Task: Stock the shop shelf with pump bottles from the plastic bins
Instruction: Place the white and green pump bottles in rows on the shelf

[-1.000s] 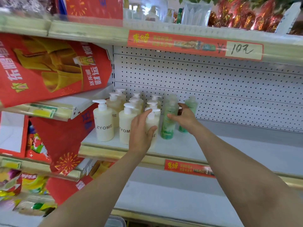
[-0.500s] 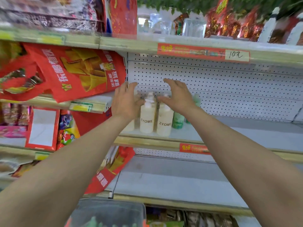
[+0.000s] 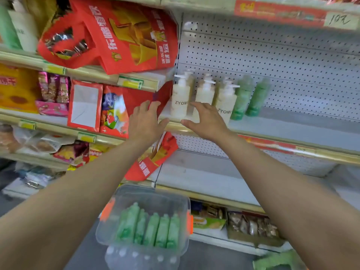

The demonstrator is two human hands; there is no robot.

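— Where are the bottles?
— 3 cream bottles [image 3: 180, 98] stand at the left end of the shelf [image 3: 292, 129], with 2 green bottles [image 3: 242, 98] just beside them.
— And the hands?
— The left hand [image 3: 145, 123] and right hand [image 3: 206, 121] are both spread at the shelf's front edge, holding nothing.
— The bin [image 3: 152, 193]?
— It sits below, between the arms, with 5 green spares [image 3: 151, 227] side by side inside.
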